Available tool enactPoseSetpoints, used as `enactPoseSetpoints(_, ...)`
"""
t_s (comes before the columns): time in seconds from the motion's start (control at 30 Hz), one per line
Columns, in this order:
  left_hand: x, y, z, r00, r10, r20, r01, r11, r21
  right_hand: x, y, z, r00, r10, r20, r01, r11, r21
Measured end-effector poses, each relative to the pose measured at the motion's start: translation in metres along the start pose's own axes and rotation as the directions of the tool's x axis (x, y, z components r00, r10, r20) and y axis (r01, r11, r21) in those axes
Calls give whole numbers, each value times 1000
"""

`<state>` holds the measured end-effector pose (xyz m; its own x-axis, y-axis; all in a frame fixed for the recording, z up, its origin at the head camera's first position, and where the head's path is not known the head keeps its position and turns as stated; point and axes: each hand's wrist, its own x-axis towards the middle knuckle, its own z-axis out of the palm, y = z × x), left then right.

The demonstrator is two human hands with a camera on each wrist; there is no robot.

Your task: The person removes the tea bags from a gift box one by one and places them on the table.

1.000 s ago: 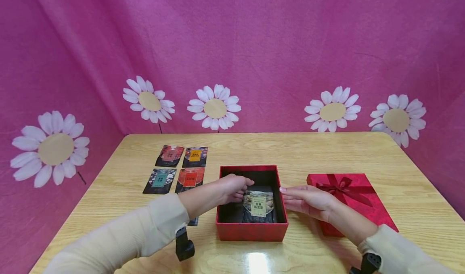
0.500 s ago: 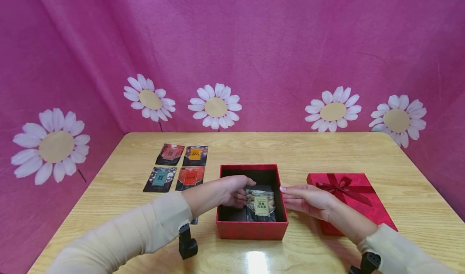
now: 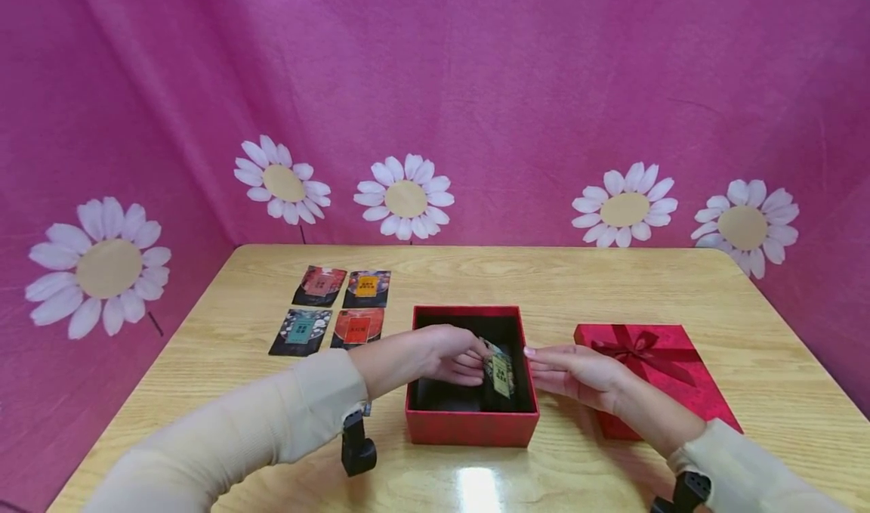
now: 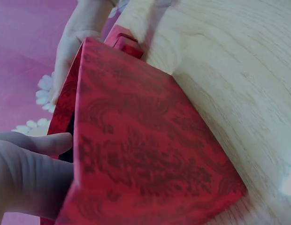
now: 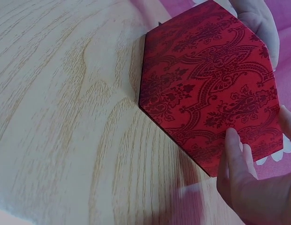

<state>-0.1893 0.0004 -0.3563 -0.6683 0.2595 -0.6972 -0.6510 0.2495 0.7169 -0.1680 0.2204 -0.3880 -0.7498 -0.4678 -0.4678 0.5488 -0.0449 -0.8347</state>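
Observation:
A red patterned box with a dark inside stands uncovered near the table's front. My left hand reaches over its left wall, fingers extended against the left edge of a tea pouch with a yellow-green label. The pouch lies tilted beside the right inner wall, partly hidden by the fingers. In the left wrist view, the outer wall hides most of the fingers. My right hand holds its thumb at the right rim. In the right wrist view, its straight fingers touch the outer wall.
Several tea pouches lie flat on the left: a dull red one, an orange-labelled one, a teal-labelled one and a red-labelled one. Another is mostly under the left forearm. The red lid with a bow lies right.
My left hand has moved rightward inside the box, and the tea pouch has shifted right and gone from flat to tilted. My right hand stays at the right wall.

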Motion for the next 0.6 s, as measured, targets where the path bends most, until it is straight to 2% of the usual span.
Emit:
enactPoseSetpoints(0.13, 4, -3, 9, 1000, 4, 22, -4, 999, 32, 0, 0, 1, 1000, 1, 4, -1, 1000, 10)
enactPoseSetpoints(0.37, 4, -3, 15, 1000, 14, 3, -14, 984, 177, 0, 2, 0, 1000, 8, 6, -8, 999, 33)
enactPoseSetpoints(0.53, 2, 6, 11, 1000, 17, -8, -15, 983, 181, 1, 1, 1, 1000, 0, 13, -1, 999, 37)
enactPoseSetpoints(0.6, 0, 11, 10, 1000, 9, 7, -10, 984, 175, 1, -1, 2, 1000, -1, 16, 1, 999, 37)
